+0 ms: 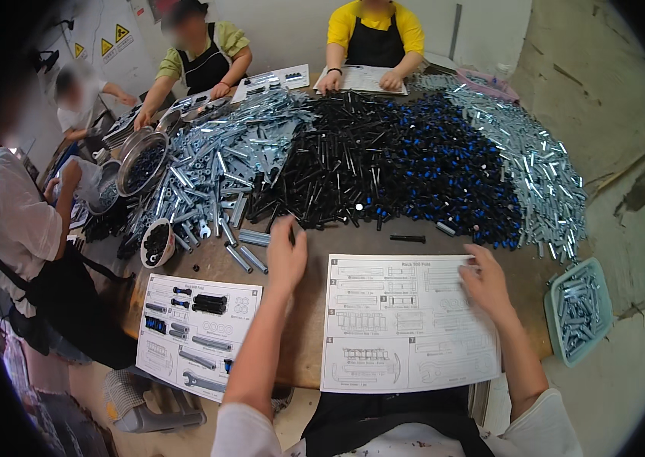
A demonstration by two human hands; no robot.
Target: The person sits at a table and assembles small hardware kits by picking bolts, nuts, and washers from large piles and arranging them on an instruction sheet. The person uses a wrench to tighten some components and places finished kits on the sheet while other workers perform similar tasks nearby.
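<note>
My left hand (287,250) reaches to the near edge of a heap of long black bolts (338,164), thumb apart from the fingers and nothing visible in its grip. Over the upper right part of a printed parts sheet (411,358) hovers my right hand (484,280), slightly blurred, its fingers spread. Only printed drawings show on that sheet. A second sheet (166,373), left of my left forearm, carries black bolts, blue-tipped bolts, silver tubes and a wrench. One black bolt (408,238) lies alone above the right-hand sheet.
Silver tubes and wrenches (216,156) are heaped at left, blue-tipped bolts (452,164) and small silver parts (547,179) at right. A white bowl (171,260) holds black pieces; a green basket (606,301) holds silver tubes. Several people work around the table.
</note>
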